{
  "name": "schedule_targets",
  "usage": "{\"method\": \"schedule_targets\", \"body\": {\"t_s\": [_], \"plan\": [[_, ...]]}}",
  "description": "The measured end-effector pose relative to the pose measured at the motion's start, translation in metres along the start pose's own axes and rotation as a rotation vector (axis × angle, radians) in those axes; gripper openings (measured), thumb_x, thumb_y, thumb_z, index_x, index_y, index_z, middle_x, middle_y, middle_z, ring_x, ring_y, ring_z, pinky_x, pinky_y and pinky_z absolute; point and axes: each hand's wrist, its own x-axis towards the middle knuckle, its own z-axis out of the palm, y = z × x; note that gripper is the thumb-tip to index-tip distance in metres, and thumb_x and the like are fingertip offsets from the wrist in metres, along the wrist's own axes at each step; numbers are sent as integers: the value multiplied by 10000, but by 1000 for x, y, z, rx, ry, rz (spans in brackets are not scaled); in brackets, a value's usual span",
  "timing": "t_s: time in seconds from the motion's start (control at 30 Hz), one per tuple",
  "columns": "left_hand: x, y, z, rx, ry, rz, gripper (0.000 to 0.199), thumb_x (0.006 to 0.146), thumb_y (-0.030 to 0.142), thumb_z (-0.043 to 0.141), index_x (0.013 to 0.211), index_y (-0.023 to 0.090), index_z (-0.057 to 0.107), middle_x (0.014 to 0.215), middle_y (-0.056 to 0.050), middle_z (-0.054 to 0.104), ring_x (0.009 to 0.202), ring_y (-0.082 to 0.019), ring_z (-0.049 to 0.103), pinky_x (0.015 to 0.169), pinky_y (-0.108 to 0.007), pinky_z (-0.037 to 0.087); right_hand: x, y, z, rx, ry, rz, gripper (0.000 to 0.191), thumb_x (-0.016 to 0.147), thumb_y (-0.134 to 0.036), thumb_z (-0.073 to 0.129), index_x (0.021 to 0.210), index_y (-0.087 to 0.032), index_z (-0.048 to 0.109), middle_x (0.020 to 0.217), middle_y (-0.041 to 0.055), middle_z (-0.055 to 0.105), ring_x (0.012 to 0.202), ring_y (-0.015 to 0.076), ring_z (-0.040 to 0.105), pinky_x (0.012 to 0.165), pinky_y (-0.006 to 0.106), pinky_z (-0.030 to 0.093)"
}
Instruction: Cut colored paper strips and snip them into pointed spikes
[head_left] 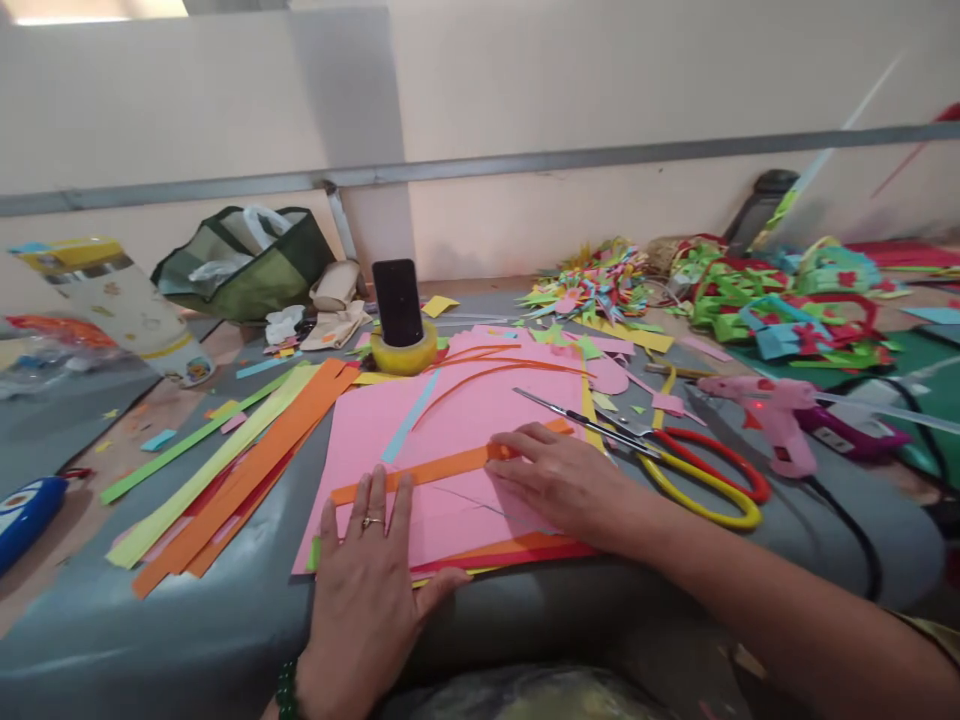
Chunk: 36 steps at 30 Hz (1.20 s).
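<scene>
Orange strip [450,467] of paper crosses the pink sheet [360,425], roughly nine to three o'clock. The person's left hand [364,580] lies spread over the strip's nine o'clock end, grasping nothing; the right hand [559,485] bunches its fingertips toward three, pinch or press unclear. Even pressure should keep it flat.

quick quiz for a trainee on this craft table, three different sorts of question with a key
1. What colour is the paper strip under the left hand and right hand?
2. True or false: the right hand is holding the scissors.
3. What is the phone propped up in? a) green bag b) yellow tape roll c) pink glue gun

Key: 1. Orange. 2. False; the scissors lie beside it. 3. b
</scene>
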Motion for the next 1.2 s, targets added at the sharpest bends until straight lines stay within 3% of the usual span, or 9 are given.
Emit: {"method": "schedule_targets", "body": {"t_s": [0.23, 0.63, 0.77, 0.87, 1.03, 1.1, 1.2], "plan": [[-3, -1, -3, 54, -40, -92, 784, 789, 704, 382, 1421, 244, 312, 1464, -246, 288, 1346, -397, 273, 1015, -616, 222, -24, 27, 5, 35, 102, 84, 319, 949, -263, 382, 1067, -254, 679, 1191, 82, 603, 1064, 225, 524, 889, 375, 458], [-3, 0, -7, 53, -54, -86, 700, 831, 612, 410, 1409, 222, 347, 1457, -241, 309, 1342, -389, 286, 1006, -616, 240, -59, 48, -5, -57, 89, 244, 276, 921, -216, 437, 1020, -193, 694, 1085, 107, 646, 988, 246, 558, 833, 396, 472], [-5, -5, -2, 60, -57, -54, 688, 833, 596, 415, 1408, 225, 348, 1458, -238, 309, 1341, -386, 291, 1010, -622, 225, -67, 51, -8, 24, 224, 332, 246, 891, -172, 469, 980, -176, 698, 1037, 103, 657, 979, 229, 573, 819, 367, 485], [-8, -17, 0, 53, -83, -19, 644, 856, 567, 383, 1416, 253, 326, 1468, -208, 309, 1342, -368, 299, 1013, -621, 221, -62, 47, -9, 124, 317, 308, 255, 898, -217, 485, 1083, -158, 651, 1056, 106, 654, 1004, 224, 557, 855, 375, 476], [-2, -34, -16, -21, -100, 43, 572, 861, 564, 377, 1363, 295, 432, 1457, -165, 357, 1326, -367, 327, 974, -630, 279, -38, 35, 3, 256, 144, 80, 252, 888, -284, 536, 1093, -180, 641, 1026, 89, 636, 956, 208, 544, 862, 366, 451], [9, -28, -25, -86, -49, 42, 524, 875, 534, 383, 1297, 258, 522, 1375, -161, 462, 1249, -350, 422, 967, -596, 318, -31, 33, 8, 299, 108, 55, 207, 905, -273, 510, 1010, -189, 668, 982, 80, 622, 919, 193, 544, 841, 346, 446], [32, -11, -32, -260, -19, 73, 375, 904, 403, 414, 1163, 217, 610, 1172, -125, 578, 1085, -277, 519, 908, -455, 420, -27, 33, 10, 368, 89, 80, 200, 917, -248, 484, 913, -185, 673, 932, 72, 602, 895, 183, 541, 811, 320, 443]]}}
